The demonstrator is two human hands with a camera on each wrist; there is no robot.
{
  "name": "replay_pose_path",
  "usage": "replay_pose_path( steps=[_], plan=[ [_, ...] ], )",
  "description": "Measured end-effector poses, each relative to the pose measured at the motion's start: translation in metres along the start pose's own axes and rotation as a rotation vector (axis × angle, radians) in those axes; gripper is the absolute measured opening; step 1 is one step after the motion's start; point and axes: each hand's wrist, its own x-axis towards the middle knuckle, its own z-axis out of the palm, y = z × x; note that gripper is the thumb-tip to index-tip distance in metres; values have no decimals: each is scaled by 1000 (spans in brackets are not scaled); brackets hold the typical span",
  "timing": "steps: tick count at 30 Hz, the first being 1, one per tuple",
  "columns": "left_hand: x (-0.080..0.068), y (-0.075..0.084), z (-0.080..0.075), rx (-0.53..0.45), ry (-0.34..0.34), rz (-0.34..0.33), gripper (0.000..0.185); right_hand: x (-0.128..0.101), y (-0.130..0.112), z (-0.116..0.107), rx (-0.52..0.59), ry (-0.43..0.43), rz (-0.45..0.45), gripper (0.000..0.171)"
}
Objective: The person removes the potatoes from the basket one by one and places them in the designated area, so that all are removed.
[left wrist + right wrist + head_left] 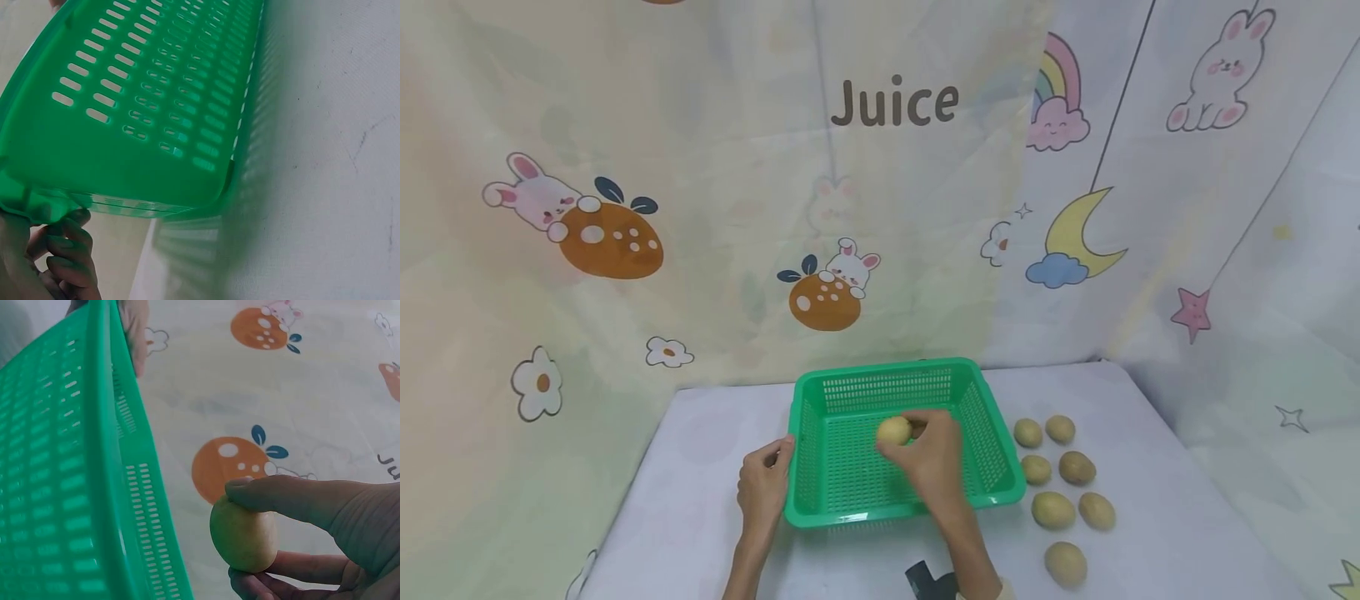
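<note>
Between the thumb and fingers of my right hand (934,457) is a small yellowish potato (893,431), held over the green plastic basket (904,515). The right wrist view shows the thumb on one side of the potato (242,534) and fingertips on the other, with the basket's rim (103,456) to the left. My left hand (763,483) grips the basket's left rim, its fingers (72,253) curled beneath the lip in the left wrist view. The basket's slotted floor (853,467) shows bare around the right hand, which hides part of it.
Several loose potatoes (1053,510) lie on the white-covered table (700,467) right of the basket. A black device (928,581) sits by the right wrist. Behind the table hangs a printed curtain (715,192) with rabbits and oranges.
</note>
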Motion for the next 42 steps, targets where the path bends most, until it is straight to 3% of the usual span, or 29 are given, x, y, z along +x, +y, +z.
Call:
replay_pose_path(
  steps=[10, 28, 42],
  plan=[
    [0, 1, -1, 14, -7, -5, 49, -5, -2, -32, -27, 38, 53, 41],
    [0, 1, -3, 12, -10, 8, 49, -6, 5, -79, -205, 159, 81, 44],
    [-2, 3, -4, 7, -19, 19, 54, -14, 12, -113, -224, 201, 132, 48]
  ],
)
